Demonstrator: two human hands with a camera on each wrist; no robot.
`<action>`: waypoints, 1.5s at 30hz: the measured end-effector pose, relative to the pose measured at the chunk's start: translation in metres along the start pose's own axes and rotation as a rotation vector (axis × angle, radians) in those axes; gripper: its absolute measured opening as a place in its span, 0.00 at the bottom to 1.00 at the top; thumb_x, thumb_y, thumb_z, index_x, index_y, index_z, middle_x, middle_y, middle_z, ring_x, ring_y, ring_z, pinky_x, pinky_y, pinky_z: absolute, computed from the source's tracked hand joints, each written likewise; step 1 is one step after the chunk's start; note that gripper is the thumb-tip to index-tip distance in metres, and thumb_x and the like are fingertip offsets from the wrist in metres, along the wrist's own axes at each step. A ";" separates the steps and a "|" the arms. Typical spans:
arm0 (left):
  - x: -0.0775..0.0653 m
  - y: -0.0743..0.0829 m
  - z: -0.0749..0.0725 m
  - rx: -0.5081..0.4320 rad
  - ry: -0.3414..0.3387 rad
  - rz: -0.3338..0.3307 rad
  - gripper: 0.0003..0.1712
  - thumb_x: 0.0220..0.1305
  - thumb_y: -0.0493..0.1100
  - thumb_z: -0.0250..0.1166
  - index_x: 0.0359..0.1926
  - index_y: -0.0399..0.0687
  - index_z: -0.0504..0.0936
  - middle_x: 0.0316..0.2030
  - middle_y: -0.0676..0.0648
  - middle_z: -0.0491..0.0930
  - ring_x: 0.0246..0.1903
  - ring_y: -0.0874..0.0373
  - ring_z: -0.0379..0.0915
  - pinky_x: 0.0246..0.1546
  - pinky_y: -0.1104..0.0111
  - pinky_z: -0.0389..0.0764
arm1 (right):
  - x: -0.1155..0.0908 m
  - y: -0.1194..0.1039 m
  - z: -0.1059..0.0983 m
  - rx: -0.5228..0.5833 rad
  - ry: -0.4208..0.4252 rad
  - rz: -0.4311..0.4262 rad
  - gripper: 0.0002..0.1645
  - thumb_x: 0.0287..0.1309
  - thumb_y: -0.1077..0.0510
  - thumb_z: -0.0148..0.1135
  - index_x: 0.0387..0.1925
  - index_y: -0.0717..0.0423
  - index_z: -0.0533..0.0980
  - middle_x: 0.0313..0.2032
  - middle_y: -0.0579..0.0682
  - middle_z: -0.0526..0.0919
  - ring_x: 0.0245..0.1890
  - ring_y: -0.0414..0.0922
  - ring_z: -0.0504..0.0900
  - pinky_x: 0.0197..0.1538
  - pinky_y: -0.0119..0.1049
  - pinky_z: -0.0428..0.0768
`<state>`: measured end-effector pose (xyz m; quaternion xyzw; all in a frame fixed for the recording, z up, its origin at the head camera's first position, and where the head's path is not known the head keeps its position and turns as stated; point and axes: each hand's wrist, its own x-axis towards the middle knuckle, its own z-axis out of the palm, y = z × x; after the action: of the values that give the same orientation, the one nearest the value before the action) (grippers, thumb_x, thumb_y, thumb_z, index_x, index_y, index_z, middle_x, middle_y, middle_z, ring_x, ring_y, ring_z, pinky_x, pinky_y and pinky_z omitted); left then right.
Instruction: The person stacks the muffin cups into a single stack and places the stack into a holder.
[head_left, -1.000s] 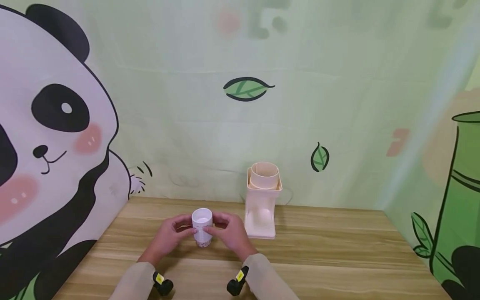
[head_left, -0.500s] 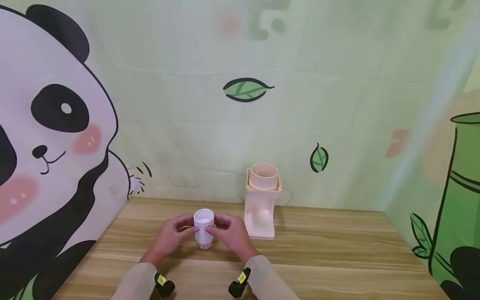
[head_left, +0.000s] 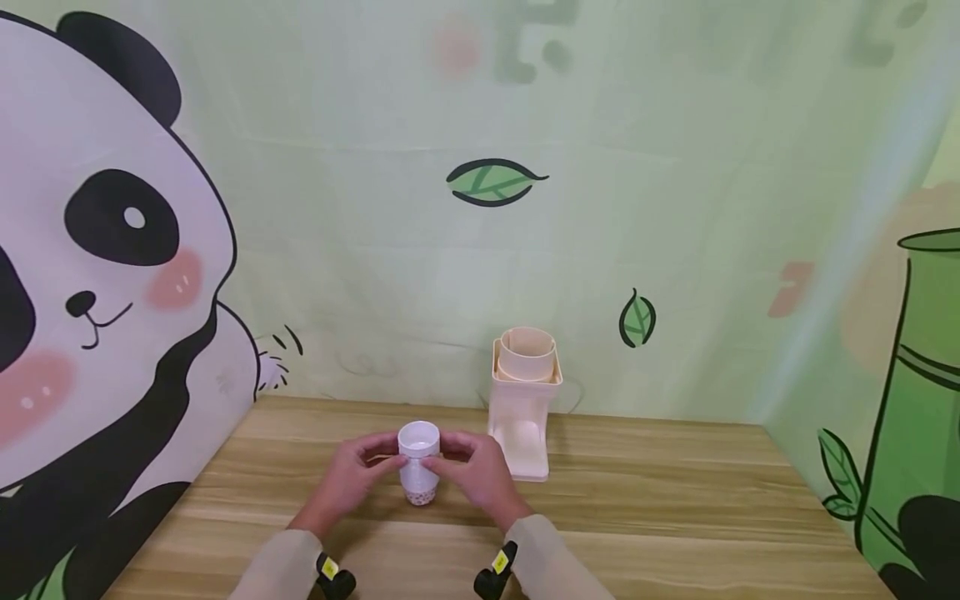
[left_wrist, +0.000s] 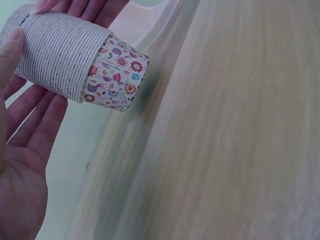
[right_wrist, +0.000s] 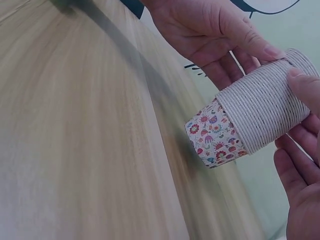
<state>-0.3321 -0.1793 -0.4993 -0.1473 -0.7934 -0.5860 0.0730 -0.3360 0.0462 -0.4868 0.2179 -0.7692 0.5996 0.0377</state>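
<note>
A nested stack of white paper cups stands upright between my two hands, open end up. Flower print covers the lowest cup's wall, and closely packed rolled rims form ridges above it. My left hand grips the stack from the left, thumb on the near side and fingers round the far side. From the right, my right hand holds it the same way, so the two thumbs almost meet in front. Both wrist views show the printed base close over the wooden table.
A pale pink holder stands behind my right hand, with a round pink tube set in its top. Behind the table's back edge hangs a green cloth printed with a panda and leaves.
Both hands, still gripping the stack of cups, have shifted a little to the right and slightly nearer. The pink holder has stayed in place.
</note>
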 end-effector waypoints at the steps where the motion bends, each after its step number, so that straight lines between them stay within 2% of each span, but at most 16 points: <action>1: 0.000 0.001 0.001 0.002 0.000 0.002 0.22 0.62 0.40 0.74 0.57 0.39 0.84 0.49 0.40 0.88 0.48 0.64 0.84 0.55 0.73 0.83 | -0.001 -0.001 -0.002 -0.002 0.000 0.001 0.22 0.55 0.49 0.78 0.51 0.51 0.86 0.47 0.49 0.91 0.49 0.46 0.88 0.55 0.36 0.86; 9: 0.003 0.012 0.011 -0.006 -0.043 0.047 0.22 0.61 0.42 0.75 0.56 0.39 0.85 0.48 0.40 0.88 0.47 0.60 0.85 0.52 0.73 0.83 | -0.005 -0.004 -0.016 -0.018 -0.002 -0.011 0.22 0.55 0.49 0.78 0.51 0.50 0.86 0.46 0.48 0.91 0.48 0.46 0.88 0.56 0.40 0.86; 18: 0.007 0.026 0.023 -0.001 -0.055 0.066 0.21 0.60 0.42 0.76 0.53 0.41 0.86 0.46 0.41 0.89 0.47 0.54 0.86 0.48 0.75 0.84 | -0.012 -0.011 -0.034 -0.020 -0.004 -0.005 0.22 0.56 0.48 0.77 0.51 0.49 0.86 0.46 0.48 0.91 0.48 0.45 0.88 0.56 0.39 0.85; 26: 0.010 0.041 0.034 -0.013 -0.073 0.090 0.18 0.59 0.42 0.77 0.49 0.42 0.88 0.46 0.41 0.89 0.46 0.50 0.87 0.46 0.74 0.86 | -0.019 -0.018 -0.049 -0.006 0.011 -0.028 0.21 0.56 0.53 0.77 0.51 0.54 0.86 0.45 0.53 0.91 0.47 0.47 0.88 0.56 0.39 0.85; 32: 0.013 0.054 0.038 -0.007 -0.069 0.101 0.18 0.59 0.43 0.77 0.50 0.42 0.89 0.46 0.41 0.89 0.46 0.51 0.87 0.46 0.72 0.87 | -0.020 -0.026 -0.059 0.013 0.017 -0.047 0.20 0.56 0.57 0.77 0.50 0.59 0.85 0.45 0.57 0.91 0.46 0.48 0.88 0.56 0.40 0.85; 40: 0.017 0.074 0.042 0.019 -0.072 0.109 0.19 0.57 0.48 0.78 0.49 0.49 0.90 0.46 0.46 0.90 0.44 0.57 0.87 0.44 0.70 0.88 | -0.022 -0.040 -0.074 0.019 0.008 0.004 0.20 0.58 0.55 0.76 0.52 0.54 0.85 0.48 0.53 0.90 0.48 0.47 0.87 0.56 0.34 0.84; 45: 0.021 0.082 0.046 0.017 -0.083 0.114 0.19 0.58 0.49 0.78 0.50 0.52 0.90 0.47 0.48 0.90 0.44 0.56 0.87 0.45 0.70 0.88 | -0.023 -0.049 -0.083 -0.001 0.017 0.019 0.22 0.58 0.53 0.76 0.53 0.52 0.85 0.48 0.52 0.90 0.49 0.47 0.87 0.55 0.35 0.85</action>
<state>-0.3232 -0.1104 -0.4322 -0.2160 -0.7911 -0.5675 0.0745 -0.3135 0.1217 -0.4272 0.2054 -0.7710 0.6015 0.0386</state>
